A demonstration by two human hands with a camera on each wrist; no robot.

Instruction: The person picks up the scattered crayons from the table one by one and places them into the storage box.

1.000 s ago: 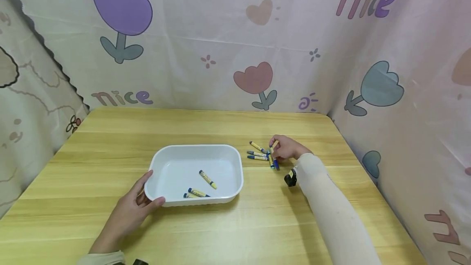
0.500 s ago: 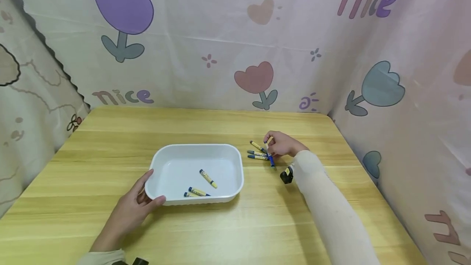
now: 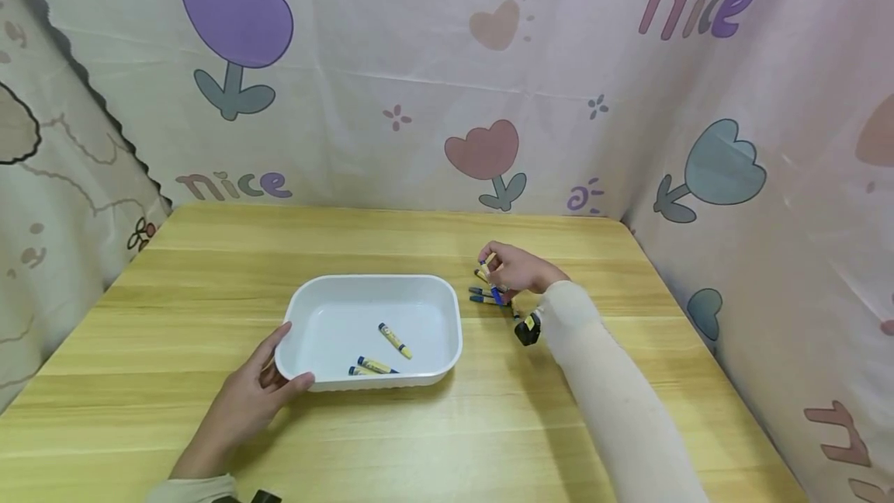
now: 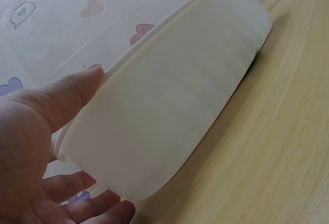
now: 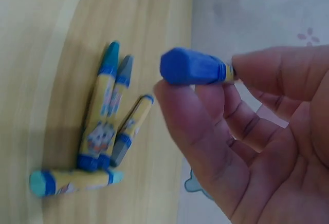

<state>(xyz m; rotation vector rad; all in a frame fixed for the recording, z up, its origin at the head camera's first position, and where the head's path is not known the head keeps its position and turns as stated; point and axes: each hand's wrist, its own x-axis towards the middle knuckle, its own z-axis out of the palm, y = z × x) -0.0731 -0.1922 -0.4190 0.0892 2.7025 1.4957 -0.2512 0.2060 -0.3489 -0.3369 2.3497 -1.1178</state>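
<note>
A blue crayon with a yellow wrapper is pinched between the thumb and fingers of my right hand, lifted above several crayons on the table. In the right wrist view, a dark green crayon lies beside a grey-blue one; a dark grey one slants near them, and a mint green one lies crosswise. My left hand holds the white plastic tray at its near left corner, thumb on the rim, other fingers round the side. Inside lie a yellow crayon and two more crayons near the front wall.
The wooden table reaches back to a patterned curtain with tulips and hearts, which also hangs on both sides. A black wrist camera sits on the right wrist, close over the table.
My right hand has picked the blue crayon up from the pile and carried it left, toward the tray. The left hand and tray have stayed in place.
</note>
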